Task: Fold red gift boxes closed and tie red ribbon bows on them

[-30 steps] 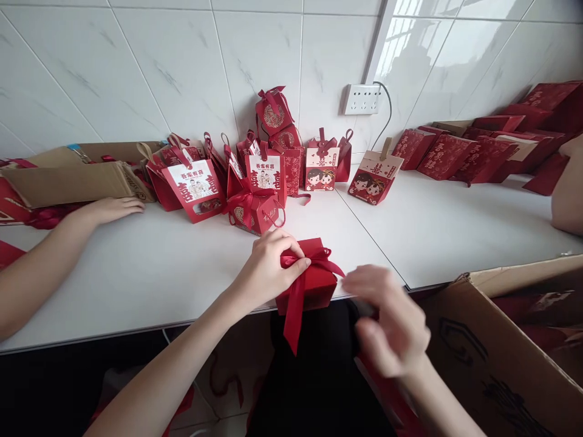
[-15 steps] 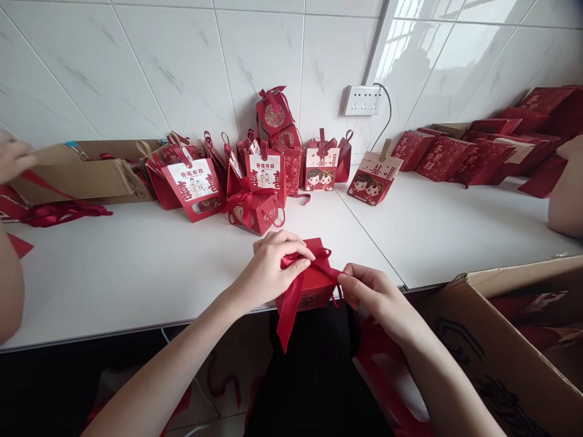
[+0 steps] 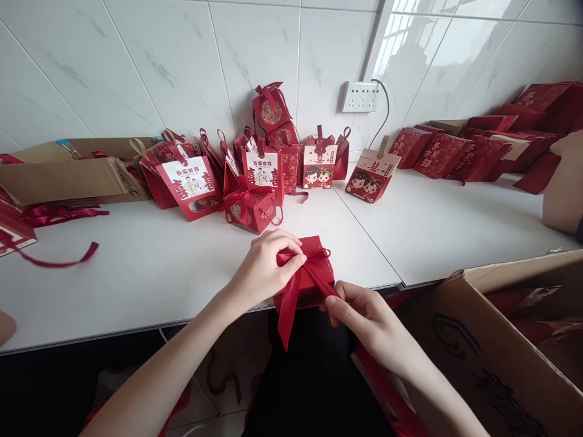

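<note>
A red gift box (image 3: pixel 312 244) sits at the front edge of the white table, with a red satin ribbon (image 3: pixel 288 309) tied in a bow on its top. My left hand (image 3: pixel 276 261) pinches the bow's left loop near the knot, thumb and fingertips together. Over the box's front right corner, my right hand (image 3: pixel 355 312) is closed on the ribbon's right tail, drawn out from the knot. The left tail hangs down past the box's front. Just behind stands a finished-looking red box with a bow (image 3: pixel 252 209) and a twisted cord handle.
Several red gift bags (image 3: pixel 194 185) line the wall, with two stacked boxes (image 3: pixel 272 112) behind. Red packets (image 3: pixel 444 155) are piled at the right. An open carton (image 3: pixel 483 321) stands front right. Cardboard trays (image 3: pixel 68 179) lie at left. Parts of other people's arms show at both sides.
My right hand has moved down and slightly left, pulling the ribbon tail toward me. My left hand stays at the bow. At far left, another person's hand has left view.
</note>
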A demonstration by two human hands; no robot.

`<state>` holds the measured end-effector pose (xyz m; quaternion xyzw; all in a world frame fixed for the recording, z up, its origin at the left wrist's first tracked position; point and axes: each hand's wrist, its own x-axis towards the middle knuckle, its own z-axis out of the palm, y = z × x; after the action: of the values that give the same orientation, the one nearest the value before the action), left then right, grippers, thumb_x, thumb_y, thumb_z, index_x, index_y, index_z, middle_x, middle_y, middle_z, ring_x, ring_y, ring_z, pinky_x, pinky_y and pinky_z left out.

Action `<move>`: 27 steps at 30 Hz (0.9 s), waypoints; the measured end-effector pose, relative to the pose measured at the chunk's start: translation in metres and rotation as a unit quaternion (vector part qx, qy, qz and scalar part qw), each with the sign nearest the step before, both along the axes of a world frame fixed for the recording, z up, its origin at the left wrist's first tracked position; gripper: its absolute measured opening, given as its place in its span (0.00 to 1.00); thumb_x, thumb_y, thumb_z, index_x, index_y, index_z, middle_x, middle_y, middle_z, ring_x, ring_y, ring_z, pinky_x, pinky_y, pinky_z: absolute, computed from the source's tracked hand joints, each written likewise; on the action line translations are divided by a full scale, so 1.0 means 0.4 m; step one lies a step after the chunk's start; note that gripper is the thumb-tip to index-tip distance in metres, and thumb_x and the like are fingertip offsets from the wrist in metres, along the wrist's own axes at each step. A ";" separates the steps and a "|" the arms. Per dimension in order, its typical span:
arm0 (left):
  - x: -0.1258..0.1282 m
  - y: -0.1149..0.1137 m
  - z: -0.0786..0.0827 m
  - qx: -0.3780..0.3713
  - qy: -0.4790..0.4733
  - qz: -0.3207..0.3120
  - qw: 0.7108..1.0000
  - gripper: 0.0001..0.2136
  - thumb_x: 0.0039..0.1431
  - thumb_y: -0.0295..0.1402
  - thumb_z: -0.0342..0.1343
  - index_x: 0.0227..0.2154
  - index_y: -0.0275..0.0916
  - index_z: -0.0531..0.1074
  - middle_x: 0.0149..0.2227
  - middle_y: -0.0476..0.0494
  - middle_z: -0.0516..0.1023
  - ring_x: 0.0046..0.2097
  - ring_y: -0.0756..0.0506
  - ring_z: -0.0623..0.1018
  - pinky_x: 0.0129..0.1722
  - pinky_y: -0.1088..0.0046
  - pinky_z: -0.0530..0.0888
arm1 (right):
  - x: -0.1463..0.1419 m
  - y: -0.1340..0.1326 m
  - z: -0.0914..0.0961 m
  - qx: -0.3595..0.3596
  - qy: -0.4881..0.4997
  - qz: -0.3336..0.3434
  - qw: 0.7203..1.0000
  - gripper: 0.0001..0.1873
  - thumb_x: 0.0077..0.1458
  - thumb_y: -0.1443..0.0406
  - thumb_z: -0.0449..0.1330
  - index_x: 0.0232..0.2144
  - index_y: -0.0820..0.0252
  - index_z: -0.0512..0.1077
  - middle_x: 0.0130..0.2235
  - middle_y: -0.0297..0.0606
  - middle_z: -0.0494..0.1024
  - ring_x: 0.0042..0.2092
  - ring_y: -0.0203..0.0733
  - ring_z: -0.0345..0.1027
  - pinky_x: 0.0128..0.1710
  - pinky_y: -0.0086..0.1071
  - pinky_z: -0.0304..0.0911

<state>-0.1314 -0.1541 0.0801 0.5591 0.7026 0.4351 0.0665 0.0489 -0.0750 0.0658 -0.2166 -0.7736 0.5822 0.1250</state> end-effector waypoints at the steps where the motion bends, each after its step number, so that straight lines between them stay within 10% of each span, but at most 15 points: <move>1: 0.000 0.001 0.000 0.000 0.000 0.001 1.000 0.04 0.54 0.30 0.56 0.24 0.39 0.72 0.37 0.46 0.77 0.43 0.45 0.75 0.45 0.68 0.72 | 0.001 0.001 -0.001 -0.004 -0.001 0.002 1.000 0.20 0.59 0.54 0.51 0.21 0.60 0.61 0.22 0.29 0.61 0.25 0.32 0.51 0.26 0.26 0.50; 23: -0.003 -0.003 0.000 -0.004 -0.015 -0.013 1.000 0.05 0.55 0.32 0.55 0.25 0.39 0.71 0.37 0.46 0.77 0.42 0.46 0.75 0.46 0.70 0.70 | 0.022 0.035 -0.009 0.030 -0.013 0.062 0.998 0.24 0.57 0.47 0.51 0.23 0.60 0.64 0.24 0.32 0.64 0.28 0.35 0.56 0.29 0.29 0.53; 27: -0.010 -0.020 0.001 0.024 -0.082 0.028 0.996 0.09 0.57 0.40 0.53 0.36 0.41 0.71 0.43 0.45 0.75 0.48 0.45 0.73 0.47 0.71 0.67 | 0.004 0.089 0.006 0.077 -0.008 -0.040 0.996 0.32 0.58 0.42 0.41 0.20 0.60 0.64 0.24 0.35 0.68 0.29 0.38 0.60 0.31 0.31 0.56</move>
<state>-0.1355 -0.1622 0.0806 0.5029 0.6998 0.4978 0.0977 0.0507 -0.0395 0.0684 -0.2414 -0.8080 0.5136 0.1583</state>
